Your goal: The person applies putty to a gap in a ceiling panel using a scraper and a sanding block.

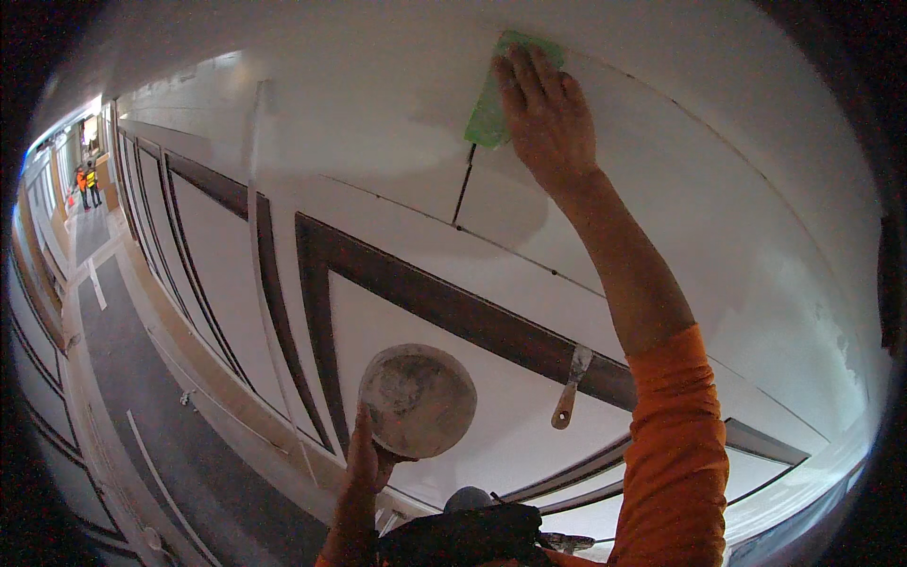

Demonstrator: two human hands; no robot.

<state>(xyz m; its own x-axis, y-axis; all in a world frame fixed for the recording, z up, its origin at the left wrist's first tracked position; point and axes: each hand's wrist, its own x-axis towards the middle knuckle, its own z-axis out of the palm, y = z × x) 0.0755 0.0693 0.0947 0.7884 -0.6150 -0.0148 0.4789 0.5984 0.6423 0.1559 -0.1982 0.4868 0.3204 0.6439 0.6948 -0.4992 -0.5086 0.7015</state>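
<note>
My right hand (548, 118) is pressed on a green flat tool (484, 118) against the white wall (699, 189) at the upper middle, its fingers over the green piece. A thin dark slot (464, 189) runs down from the tool to a long seam. My left hand (373, 449), at lower middle, grips a round, stained bowl (417, 401) with pale residue in it. A putty knife (571, 392) with a handle hanging down rests at the dark panel frame (453, 312), beside my right forearm.
To the left runs a long corridor with a grey floor covering (142, 364) and framed panels along both sides. Two people (89, 184) in orange and yellow high-visibility wear stand far down it. A dark bag-like object (453, 539) is at the lower edge, below the bowl.
</note>
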